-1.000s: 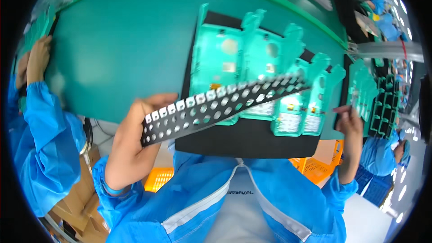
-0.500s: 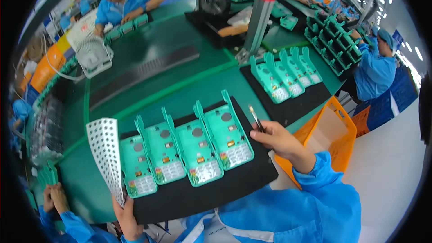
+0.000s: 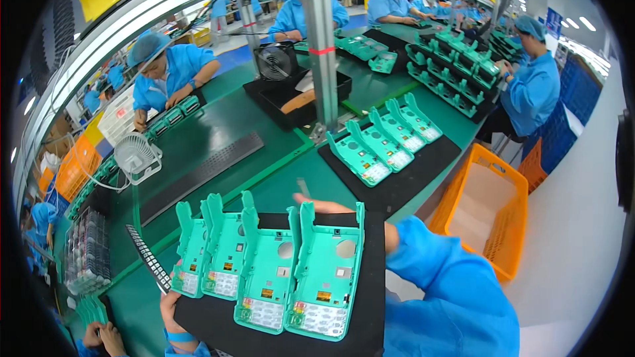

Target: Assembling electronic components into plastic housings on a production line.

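Several green plastic device housings (image 3: 268,274) with raised flaps and clear keypads lie in a row on a black board (image 3: 215,320), which is tilted toward me. My left hand (image 3: 170,311) is closed on the board's near left corner. A perforated sheet (image 3: 148,256), seen nearly edge-on, sticks up beside that hand and seems held with it. My right hand (image 3: 327,205) reaches behind the board's far right part and grips it there; most of its fingers are hidden. Near its fingertips stands a blurred thin strip (image 3: 302,187), perhaps the tip of a slim tool.
Ahead right, another black mat (image 3: 423,165) bears a row of similar housings (image 3: 383,139). An orange crate (image 3: 506,225) stands at the right. A metal post (image 3: 321,59), a white fan (image 3: 137,155) and stacked racks (image 3: 450,76) are farther off. Co-workers sit around the green table.
The board with the housings has been lifted and tilted toward me. My right hand has moved left from beside it to behind it. The perforated sheet has turned edge-on; my view has shifted.
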Demonstrator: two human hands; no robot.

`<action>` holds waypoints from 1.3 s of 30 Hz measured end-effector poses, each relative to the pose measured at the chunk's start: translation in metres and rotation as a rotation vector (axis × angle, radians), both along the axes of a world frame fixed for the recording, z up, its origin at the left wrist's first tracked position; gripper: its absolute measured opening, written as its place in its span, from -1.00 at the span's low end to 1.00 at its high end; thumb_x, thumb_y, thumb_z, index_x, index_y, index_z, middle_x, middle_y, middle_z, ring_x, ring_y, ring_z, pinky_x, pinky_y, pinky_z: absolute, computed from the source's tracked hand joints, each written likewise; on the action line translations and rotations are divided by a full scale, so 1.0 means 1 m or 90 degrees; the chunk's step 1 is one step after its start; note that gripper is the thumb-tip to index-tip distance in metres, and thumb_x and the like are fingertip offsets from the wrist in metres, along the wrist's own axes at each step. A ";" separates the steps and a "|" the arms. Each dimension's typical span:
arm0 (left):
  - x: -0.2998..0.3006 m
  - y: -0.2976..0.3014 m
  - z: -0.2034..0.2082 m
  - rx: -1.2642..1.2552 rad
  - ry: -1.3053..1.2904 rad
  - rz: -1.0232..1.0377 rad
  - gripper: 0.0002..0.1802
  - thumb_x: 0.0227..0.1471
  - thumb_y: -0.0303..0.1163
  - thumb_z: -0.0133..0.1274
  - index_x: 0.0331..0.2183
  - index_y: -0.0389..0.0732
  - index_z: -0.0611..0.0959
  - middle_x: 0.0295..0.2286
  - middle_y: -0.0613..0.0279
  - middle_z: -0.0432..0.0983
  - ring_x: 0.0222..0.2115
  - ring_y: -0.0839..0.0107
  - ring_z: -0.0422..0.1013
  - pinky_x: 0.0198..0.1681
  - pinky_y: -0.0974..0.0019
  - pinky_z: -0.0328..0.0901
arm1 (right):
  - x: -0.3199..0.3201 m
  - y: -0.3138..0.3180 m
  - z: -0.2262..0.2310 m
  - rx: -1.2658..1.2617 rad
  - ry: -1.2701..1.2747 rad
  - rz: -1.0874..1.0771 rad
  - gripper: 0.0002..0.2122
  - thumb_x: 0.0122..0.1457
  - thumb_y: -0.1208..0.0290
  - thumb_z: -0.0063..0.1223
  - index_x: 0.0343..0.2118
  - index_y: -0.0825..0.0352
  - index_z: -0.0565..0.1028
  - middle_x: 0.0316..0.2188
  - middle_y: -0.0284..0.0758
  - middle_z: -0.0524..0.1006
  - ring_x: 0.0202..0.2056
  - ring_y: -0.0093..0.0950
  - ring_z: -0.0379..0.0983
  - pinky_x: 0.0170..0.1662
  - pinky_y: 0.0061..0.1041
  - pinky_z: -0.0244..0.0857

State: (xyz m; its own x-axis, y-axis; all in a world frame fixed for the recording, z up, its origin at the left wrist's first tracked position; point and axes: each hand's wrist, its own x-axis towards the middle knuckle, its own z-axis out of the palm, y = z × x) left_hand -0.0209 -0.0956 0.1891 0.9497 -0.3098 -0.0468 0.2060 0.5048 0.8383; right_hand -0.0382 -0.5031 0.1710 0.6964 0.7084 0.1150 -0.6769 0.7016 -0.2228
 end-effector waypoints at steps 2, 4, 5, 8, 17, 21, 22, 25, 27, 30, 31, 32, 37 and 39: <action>0.009 -0.011 -0.003 0.043 -0.023 -0.039 -0.42 0.05 -0.50 -0.22 0.14 -0.41 0.31 0.01 -0.09 0.41 0.01 0.16 0.39 0.13 0.16 0.26 | 0.015 -0.004 -0.002 -0.118 -0.087 -0.073 -0.55 0.27 0.23 0.00 0.16 0.32 0.32 0.09 -0.20 0.40 0.06 -0.43 0.38 0.13 -0.36 0.25; 0.014 -0.029 0.005 0.065 -0.034 -0.080 -0.47 0.09 -0.49 -0.23 0.11 -0.41 0.35 0.00 -0.06 0.43 -0.02 0.17 0.41 0.11 0.16 0.27 | 0.026 -0.009 -0.005 -0.245 -0.172 -0.143 -0.60 0.29 0.22 -0.04 0.11 0.33 0.37 0.05 -0.24 0.43 0.03 -0.46 0.39 0.11 -0.41 0.26; 0.017 -0.030 0.004 0.065 -0.033 -0.083 -0.47 0.09 -0.49 -0.23 0.11 -0.41 0.35 0.00 -0.06 0.43 -0.02 0.17 0.41 0.11 0.16 0.27 | 0.031 -0.012 -0.006 -0.307 -0.216 -0.174 -0.61 0.30 0.21 -0.06 0.08 0.34 0.40 0.04 -0.26 0.44 0.01 -0.48 0.40 0.10 -0.43 0.26; 0.035 -0.036 0.002 0.157 -0.090 -0.116 -0.54 0.16 -0.44 -0.14 0.08 -0.38 0.39 -0.05 -0.01 0.47 -0.04 0.16 0.43 0.08 0.13 0.32 | 0.033 -0.029 -0.012 -0.497 -0.339 -0.262 -0.64 0.32 0.20 -0.12 0.01 0.36 0.47 -0.02 -0.32 0.49 -0.04 -0.52 0.42 0.07 -0.51 0.27; 0.008 -0.038 0.022 0.111 -0.064 -0.013 -0.25 0.24 0.22 -0.39 -0.08 -0.34 0.43 -0.38 0.20 0.39 -0.70 0.52 0.20 -0.69 0.53 0.07 | -0.087 -0.166 0.003 -0.894 -0.157 -0.803 -0.56 0.26 0.29 -0.04 0.12 0.48 0.36 0.19 -0.24 0.31 0.23 -0.41 0.17 0.28 -0.47 -0.05; -0.011 -0.013 0.031 0.024 0.013 0.167 -0.32 0.24 0.23 -0.44 -0.19 -0.23 0.44 -0.42 0.23 0.30 -0.65 0.48 0.14 -0.64 0.42 0.09 | -0.151 -0.195 0.004 -1.009 -0.051 -1.082 -0.44 0.24 0.25 -0.04 0.22 0.49 0.21 0.18 -0.17 0.30 0.16 -0.42 0.25 0.22 -0.51 0.05; -0.009 0.001 0.027 0.047 -0.045 0.156 -0.46 0.29 0.07 -0.46 -0.26 -0.20 0.42 -0.45 0.24 0.25 -0.62 0.48 0.13 -0.62 0.40 0.08 | -0.159 -0.177 0.024 -0.948 0.001 -1.133 -0.46 0.23 0.28 -0.02 0.21 0.49 0.25 0.17 -0.19 0.31 0.14 -0.44 0.26 0.19 -0.55 0.08; -0.025 0.024 0.022 0.072 -0.104 0.219 -0.59 0.31 -0.10 -0.47 -0.33 -0.19 0.36 -0.46 0.26 0.17 -0.57 0.51 0.13 -0.55 0.43 0.09 | -0.178 -0.226 -0.006 -1.079 0.094 -1.240 -0.55 0.28 0.37 -0.09 0.20 0.40 0.29 0.11 -0.25 0.39 -0.03 -0.55 0.40 0.04 -0.58 0.26; -0.034 0.037 0.020 0.069 -0.126 0.214 -0.70 0.29 -0.19 -0.30 -0.31 -0.23 0.36 -0.48 0.31 0.15 -0.56 0.56 0.10 -0.53 0.49 0.06 | -0.168 -0.208 -0.014 -0.997 0.094 -1.297 -0.51 0.27 0.39 -0.11 0.24 0.42 0.21 0.14 -0.24 0.35 0.01 -0.51 0.36 0.08 -0.56 0.21; -0.047 0.049 0.012 0.204 -0.124 0.418 -0.69 0.30 -0.24 -0.28 -0.18 -0.29 0.42 -0.46 0.32 0.20 -0.49 0.57 0.11 -0.46 0.46 0.05 | -0.135 -0.181 -0.024 -0.829 0.093 -1.415 -0.48 0.27 0.44 -0.13 0.28 0.41 0.13 0.15 -0.23 0.33 0.03 -0.46 0.35 0.08 -0.53 0.21; -0.049 0.054 0.007 0.205 -0.122 0.422 -0.69 0.30 -0.24 -0.28 -0.18 -0.29 0.42 -0.46 0.32 0.20 -0.49 0.57 0.11 -0.46 0.46 0.05 | -0.122 -0.179 -0.032 -0.745 0.087 -1.467 -0.49 0.28 0.46 -0.13 0.28 0.39 0.13 0.13 -0.23 0.35 0.00 -0.46 0.36 0.04 -0.51 0.25; -0.049 0.060 0.001 0.208 -0.165 0.448 -0.67 0.30 -0.25 -0.27 -0.15 -0.31 0.42 -0.46 0.31 0.21 -0.49 0.56 0.11 -0.45 0.45 0.05 | -0.112 -0.175 -0.037 -0.694 0.068 -1.460 -0.48 0.27 0.47 -0.15 0.29 0.40 0.10 0.12 -0.23 0.36 0.01 -0.44 0.35 0.04 -0.49 0.26; -0.070 0.075 -0.012 0.515 -0.245 0.617 -0.59 0.30 -0.27 -0.24 -0.04 -0.43 0.40 -0.33 0.19 0.35 -0.35 0.45 0.27 -0.28 0.39 0.21 | -0.068 -0.190 -0.076 -0.792 0.051 -1.483 -0.52 0.28 0.49 -0.19 0.27 0.41 0.13 0.12 -0.21 0.36 0.01 -0.47 0.35 0.03 -0.51 0.23; -0.069 0.081 -0.023 0.747 -0.318 0.791 -0.53 0.30 -0.29 -0.22 0.06 -0.48 0.36 -0.10 0.02 0.40 -0.12 0.31 0.34 -0.02 0.32 0.24 | -0.066 -0.212 -0.092 -1.225 0.104 -1.455 -0.52 0.28 0.42 -0.19 0.22 0.50 0.15 0.20 -0.04 0.28 0.14 -0.31 0.30 0.13 -0.47 0.14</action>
